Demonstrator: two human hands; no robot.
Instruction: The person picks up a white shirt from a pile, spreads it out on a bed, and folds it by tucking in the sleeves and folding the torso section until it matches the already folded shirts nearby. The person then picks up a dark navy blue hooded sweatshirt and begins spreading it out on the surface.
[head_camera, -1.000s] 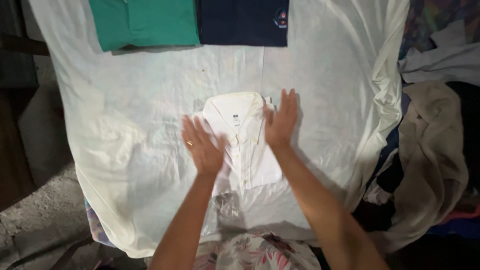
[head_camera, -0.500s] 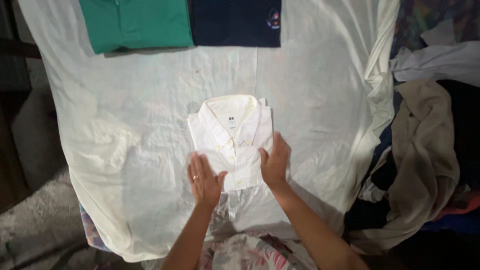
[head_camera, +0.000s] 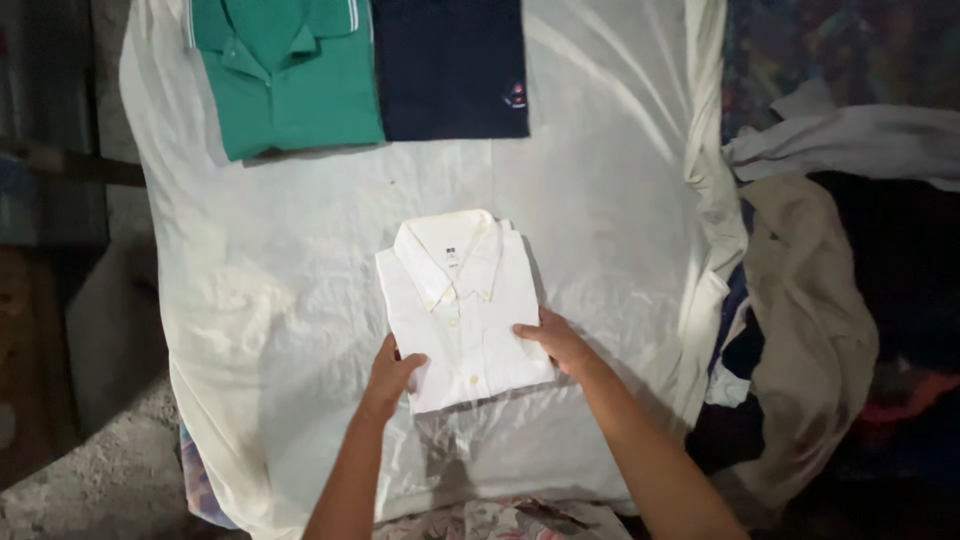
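Fingers (head_camera: 392, 372) grip smooth white folded shirt (head_camera: 460, 300).

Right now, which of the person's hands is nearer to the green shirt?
Left. The left hand grips the folded white shirt's lower left corner, below the green shirt; the right hand is farther right.

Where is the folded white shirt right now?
The white shirt lies mid-sheet, below the green shirt, gripped at its lower corners by the left hand and right hand.
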